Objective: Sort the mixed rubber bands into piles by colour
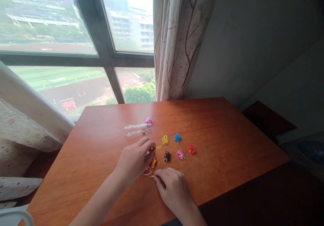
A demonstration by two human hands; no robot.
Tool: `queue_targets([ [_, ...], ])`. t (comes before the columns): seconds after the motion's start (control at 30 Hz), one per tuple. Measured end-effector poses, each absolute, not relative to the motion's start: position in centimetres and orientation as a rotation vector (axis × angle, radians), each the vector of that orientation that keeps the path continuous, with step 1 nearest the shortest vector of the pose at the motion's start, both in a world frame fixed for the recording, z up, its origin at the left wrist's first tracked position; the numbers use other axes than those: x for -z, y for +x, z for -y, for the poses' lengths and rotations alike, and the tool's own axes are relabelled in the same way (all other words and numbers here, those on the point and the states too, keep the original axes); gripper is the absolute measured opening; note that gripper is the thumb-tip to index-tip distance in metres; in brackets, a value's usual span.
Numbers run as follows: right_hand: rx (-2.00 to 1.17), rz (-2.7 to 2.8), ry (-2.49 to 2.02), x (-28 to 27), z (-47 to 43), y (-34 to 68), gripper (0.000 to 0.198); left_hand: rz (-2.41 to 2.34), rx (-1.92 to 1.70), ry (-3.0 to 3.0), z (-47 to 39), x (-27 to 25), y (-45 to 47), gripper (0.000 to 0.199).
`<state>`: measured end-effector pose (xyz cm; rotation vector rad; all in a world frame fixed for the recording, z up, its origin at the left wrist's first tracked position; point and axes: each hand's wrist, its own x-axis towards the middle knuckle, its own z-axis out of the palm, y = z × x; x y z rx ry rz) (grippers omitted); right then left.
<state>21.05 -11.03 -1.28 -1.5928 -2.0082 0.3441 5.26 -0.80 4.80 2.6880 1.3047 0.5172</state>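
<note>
A mixed heap of small coloured elastic bands point(153, 163) lies on the table, partly hidden by my left hand point(136, 157). That hand is over the heap with its fingers curled together; what they hold, if anything, is hidden. My right hand point(174, 187) rests just nearer to me, thumb and forefinger pinched at a yellow elastic band point(151, 175). A pink band point(147, 171) lies beside it. Sorted by colour to the right are a yellow pile point(165, 140), a blue pile point(177, 138), a black pile point(167, 156), a pink pile point(180, 154) and a red pile point(191, 149).
Beyond my left hand a clear plastic bottle point(136, 129) lies on its side, with a bright pink piece point(149, 120) by its neck. The brown wooden table point(227, 145) reaches to the window point(106, 57) and a patterned curtain point(174, 40).
</note>
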Motion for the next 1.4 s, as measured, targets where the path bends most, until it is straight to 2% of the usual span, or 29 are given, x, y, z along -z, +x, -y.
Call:
queue_targets([
  [0.2, -0.377, 1.988, -1.582, 1.6, 11.0, 21.1, 0.015, -1.281, -0.302, 2.758, -3.0, -5.0, 8.9, 0.018],
  [0.53, -0.403, 1.964, -1.571, 1.5, 11.1, 21.1, 0.015, -1.308, -0.145, 2.758, -3.4, -3.6, 10.9, 0.016],
  [0.9, -0.591, 1.808, -1.508, 1.5, 11.0, 21.5, 0.013, -1.395, -0.305, 2.637, 0.0, -5.0, 5.9, 0.016],
  [1.0, -0.648, 1.632, -1.497, 1.5, 10.7, 22.0, 0.013, -1.401, -0.503, 2.543, 1.9, -4.0, 3.7, 0.017],
  [1.17, -0.450, 1.555, -1.594, 0.8, 8.6, 23.5, 0.019, -1.311, -0.829, 2.408, 5.8, -1.6, 1.1, 0.013],
  [1.4, -0.076, 1.684, -1.891, -0.9, 3.9, 24.8, 0.017, -1.274, -0.871, 2.455, 8.9, 0.6, 0.0, 0.016],
])
